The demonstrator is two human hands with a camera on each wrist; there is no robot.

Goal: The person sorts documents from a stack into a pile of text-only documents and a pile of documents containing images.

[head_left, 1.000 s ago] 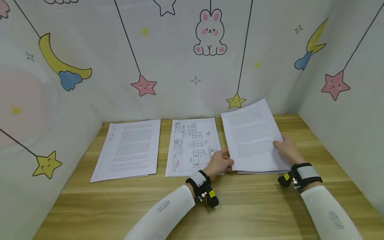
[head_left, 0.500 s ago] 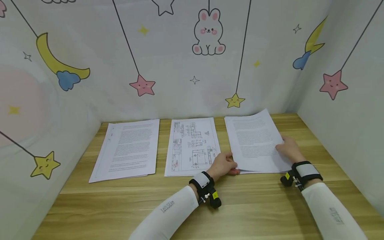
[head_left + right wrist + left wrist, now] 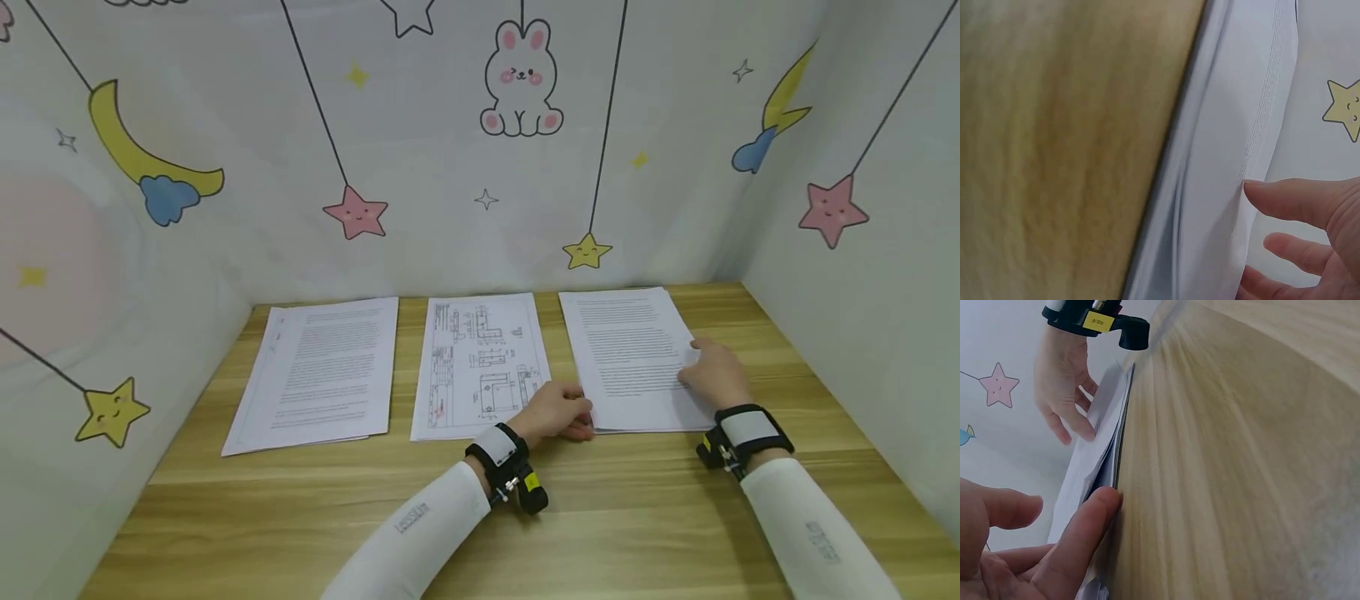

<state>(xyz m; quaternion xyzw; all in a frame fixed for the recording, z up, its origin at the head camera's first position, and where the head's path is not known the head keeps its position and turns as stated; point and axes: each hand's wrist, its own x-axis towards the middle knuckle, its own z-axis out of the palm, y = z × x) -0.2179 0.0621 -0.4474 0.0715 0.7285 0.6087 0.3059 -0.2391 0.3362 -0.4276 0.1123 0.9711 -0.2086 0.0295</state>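
Note:
The right-hand stack of printed sheets lies on the wooden table, between my two hands. My left hand touches its lower left edge. In the left wrist view, that hand's thumb is raised off the paper while an extended finger rests against the stack's side. At the right edge is my right hand, its thumb tip on the top page and its other fingers spread beside the edge. Slight gaps between sheets show in the right wrist view.
A stack of technical drawings lies in the middle, close to my left hand. Farther left is another stack of text pages. A white patterned curtain rises behind the wooden table.
The top sheets of the right-hand stack have come down from a raised tilt to lie flat. My left hand has shifted slightly right along with its edge; my right hand has loosened.

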